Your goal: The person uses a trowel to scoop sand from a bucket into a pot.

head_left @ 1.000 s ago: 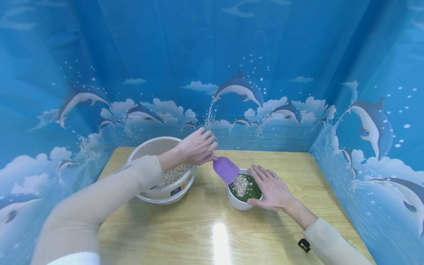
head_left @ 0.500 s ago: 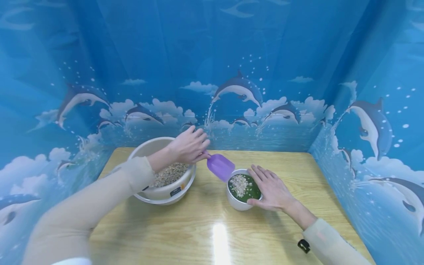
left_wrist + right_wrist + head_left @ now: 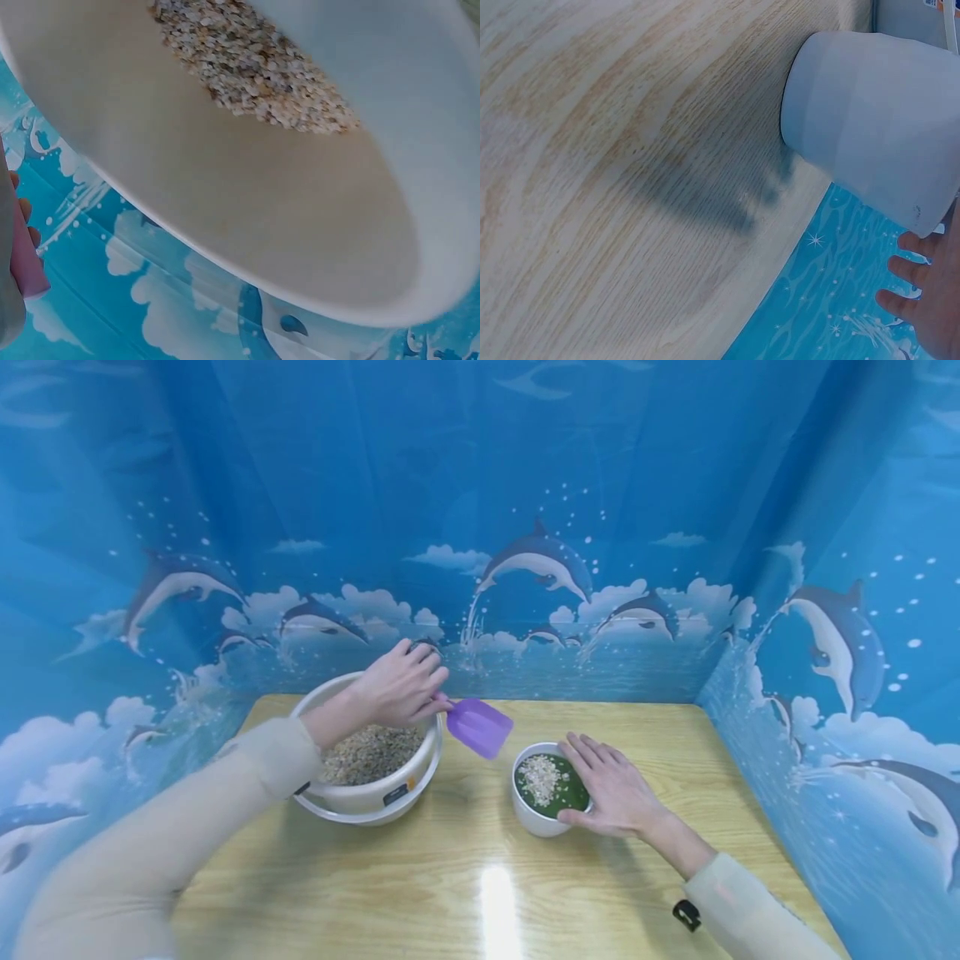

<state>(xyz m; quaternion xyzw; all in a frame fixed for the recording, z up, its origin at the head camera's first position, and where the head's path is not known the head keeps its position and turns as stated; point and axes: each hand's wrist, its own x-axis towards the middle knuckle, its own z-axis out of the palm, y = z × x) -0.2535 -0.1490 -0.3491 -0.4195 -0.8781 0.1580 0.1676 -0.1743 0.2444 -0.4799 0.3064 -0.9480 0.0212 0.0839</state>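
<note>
My left hand (image 3: 401, 681) grips the handle of a small purple toy shovel (image 3: 481, 727), its blade held in the air between the containers. Beneath that hand and forearm stands a large white bowl (image 3: 416, 768) holding loose pebbles (image 3: 371, 756). The left wrist view shows the pebbles (image 3: 255, 67) and, at the left edge, the shovel's pinkish handle (image 3: 28, 262) in my fingers. A white pot (image 3: 536, 822) stands to the right, with a dark green inside and pale pebbles (image 3: 540, 777). My right hand (image 3: 618, 789) rests against its rim, fingers extended and thumb spread.
The wooden table (image 3: 420, 885) bears both containers. A blue dolphin-print curtain (image 3: 465, 568) encloses the back and sides. A small black clip-like piece (image 3: 686, 914) lies beside my right sleeve. A white basin rim (image 3: 352, 818) shows under the large bowl.
My left hand has drawn the shovel leftward, away from the pot and toward the large bowl. The right hand stays at the pot's rim.
</note>
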